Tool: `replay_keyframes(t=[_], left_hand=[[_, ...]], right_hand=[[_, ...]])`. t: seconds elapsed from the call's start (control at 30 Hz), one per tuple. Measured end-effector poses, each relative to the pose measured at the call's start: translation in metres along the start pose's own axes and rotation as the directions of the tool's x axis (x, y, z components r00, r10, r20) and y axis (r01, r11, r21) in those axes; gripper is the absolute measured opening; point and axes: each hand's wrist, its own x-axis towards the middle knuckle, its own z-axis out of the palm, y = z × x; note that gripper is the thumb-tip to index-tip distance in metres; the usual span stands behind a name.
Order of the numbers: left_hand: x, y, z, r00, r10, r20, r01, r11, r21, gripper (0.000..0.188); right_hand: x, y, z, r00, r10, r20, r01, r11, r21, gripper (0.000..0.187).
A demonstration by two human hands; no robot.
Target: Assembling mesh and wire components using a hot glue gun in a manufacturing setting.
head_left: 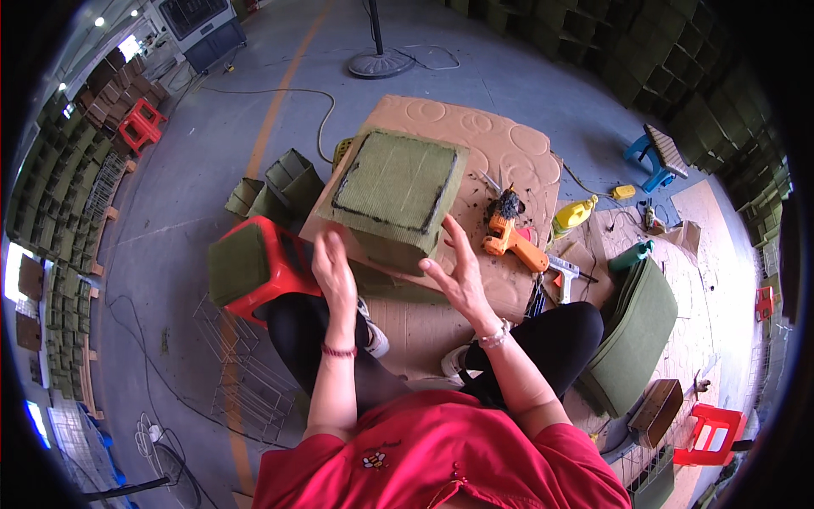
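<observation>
A green felt-covered box (pixel 395 193) with a black line around its top face sits on a brown cardboard sheet (pixel 517 153) in front of me. My left hand (pixel 333 273) is open with flat fingers, pressed against the box's near left corner. My right hand (pixel 458 270) is open with spread fingers, just off the box's near right corner, holding nothing. An orange hot-glue gun (pixel 511 241) lies on the cardboard right of the box.
A red plastic stool (pixel 280 270) carrying a green felt piece (pixel 237 263) stands at my left knee. Folded green felt pieces (pixel 288 185) lie behind it. A stack of green felt sheets (pixel 638 332) is at my right. Wire racks (pixel 246 373) lie on the floor lower left. A yellow bottle (pixel 575 212) and a blue stool (pixel 653 157) stand right.
</observation>
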Motion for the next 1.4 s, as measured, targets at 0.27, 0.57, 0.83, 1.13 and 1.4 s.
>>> replay_keyframes(t=[0.27, 0.57, 0.83, 1.13, 1.4], left_hand=[[-0.003, -0.006, 0.033, 0.946, -0.023, 0.324, 0.119, 0.952, -0.280, 0.056], [-0.020, 0.032, 0.024, 0.893, 0.313, 0.324, -0.310, 0.949, -0.062, 0.043], [-0.020, 0.016, 0.016, 0.869, 0.293, 0.398, -0.326, 0.945, 0.015, 0.042], [0.022, -0.059, 0.000, 0.937, -0.212, 0.279, 0.164, 0.969, 0.185, 0.058], [0.033, -0.095, 0.000, 0.675, -0.516, 0.527, 0.735, 0.530, -0.422, 0.046]], right_hand=[[-0.017, 0.046, 0.023, 0.989, 0.137, -0.062, -0.141, 0.988, -0.067, 0.069], [-0.023, 0.042, 0.019, 0.998, 0.036, -0.058, -0.034, 0.999, 0.032, 0.046], [-0.034, 0.071, 0.023, 0.944, 0.326, 0.055, -0.324, 0.879, 0.349, 0.042], [-0.034, 0.063, 0.034, 0.970, 0.218, -0.105, -0.177, 0.936, 0.304, 0.037], [-0.033, 0.060, 0.019, 0.960, 0.259, 0.104, -0.274, 0.801, 0.532, 0.045]])
